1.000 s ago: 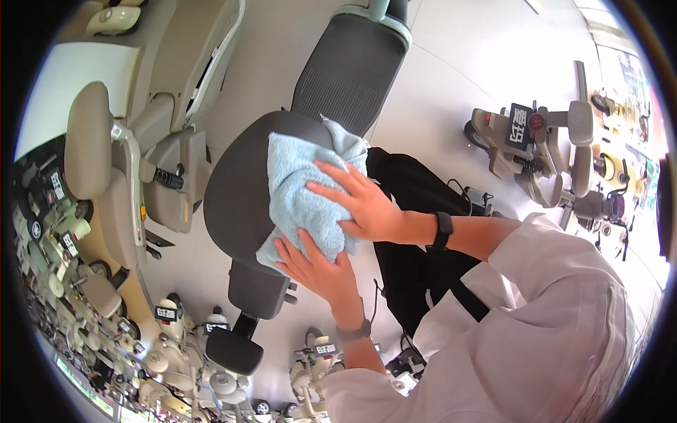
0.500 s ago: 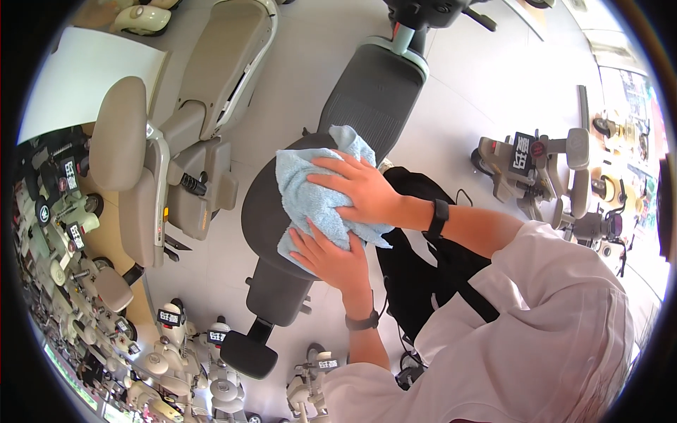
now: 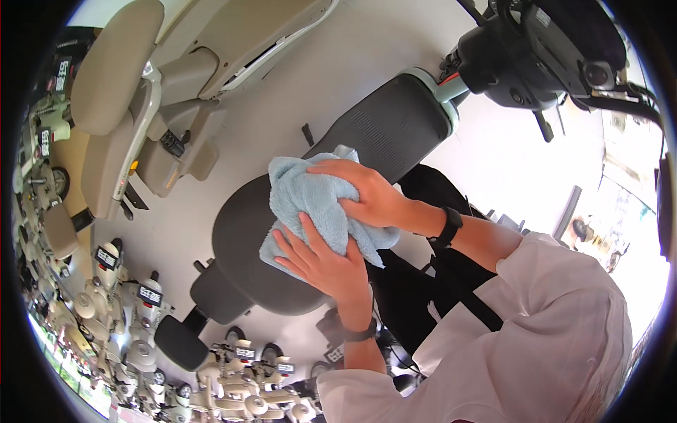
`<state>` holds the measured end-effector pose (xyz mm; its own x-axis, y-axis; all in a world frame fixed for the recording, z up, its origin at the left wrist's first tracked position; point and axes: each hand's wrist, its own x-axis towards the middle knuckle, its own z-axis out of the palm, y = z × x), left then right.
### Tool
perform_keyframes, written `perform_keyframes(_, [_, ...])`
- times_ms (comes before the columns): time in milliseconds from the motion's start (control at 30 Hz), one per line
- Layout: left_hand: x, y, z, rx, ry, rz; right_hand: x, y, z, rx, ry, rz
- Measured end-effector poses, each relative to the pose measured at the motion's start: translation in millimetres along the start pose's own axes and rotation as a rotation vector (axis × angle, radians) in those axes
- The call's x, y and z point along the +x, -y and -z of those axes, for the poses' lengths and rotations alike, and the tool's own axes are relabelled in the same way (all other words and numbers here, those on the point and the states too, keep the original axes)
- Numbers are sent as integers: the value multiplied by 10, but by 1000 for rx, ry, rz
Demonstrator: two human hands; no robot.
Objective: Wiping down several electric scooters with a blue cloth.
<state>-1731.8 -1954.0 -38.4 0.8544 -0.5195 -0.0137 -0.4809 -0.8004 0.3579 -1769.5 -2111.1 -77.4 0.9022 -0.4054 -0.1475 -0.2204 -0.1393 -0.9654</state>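
A light blue cloth lies bunched over the front part of a round dark grey scooter seat. My right hand curls over the cloth's right side, thumb and fingers gathering its folds. Below it my left hand rests on the cloth with fingers spread, pressing it toward the seat. Whatever seat surface lies beneath the cloth is hidden. Ahead of the seat stretches the scooter's ribbed dark footboard. Behind the seat sits a small black pad.
The scooter's black handlebar unit rises at the upper right. A beige scooter with a padded backrest stands at the left. Several small scooters crowd the lower left. Pale floor shows between the vehicles.
The view has turned, so the scooter lies more slantwise and its handlebars show more fully. Both hands stay on the cloth, which is bunched more tightly and covers less of the seat.
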Motion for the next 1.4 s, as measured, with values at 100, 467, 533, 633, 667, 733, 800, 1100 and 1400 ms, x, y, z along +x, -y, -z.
perform_keyframes(100, [10, -407, -246, 59, -91, 24, -109, -299, 205, 168, 4, -165])
perform_keyframes(467, [-581, -899, -1870, -362, 188, -69, -1043, -1692, 1203, -206, -146, -362])
perform_keyframes(533, [-608, -861, -2254, -369, 265, -59, -1100, -1984, 1298, -447, -134, -298])
perform_keyframes(633, [-575, -837, -2858, -314, 165, -155, -1081, -2493, 1354, -564, -165, -220])
perform_keyframes(667, [-577, -817, -3030, -316, 186, -137, -1047, -2671, 1345, -590, -175, -198])
perform_keyframes(733, [-555, -738, -3325, -275, 144, -120, -943, -2980, 1243, -712, -192, -218])
perform_keyframes(800, [-473, -587, -3606, -198, 106, -93, -788, -3241, 1070, -796, -173, -237])
perform_keyframes(1100, [-526, 423, -3668, -87, -35, 206, -259, -3331, -15, -828, 174, 29])
perform_keyframes(1400, [-154, -523, -4271, -197, 87, -65, -203, -3832, 1060, -944, -32, -67])
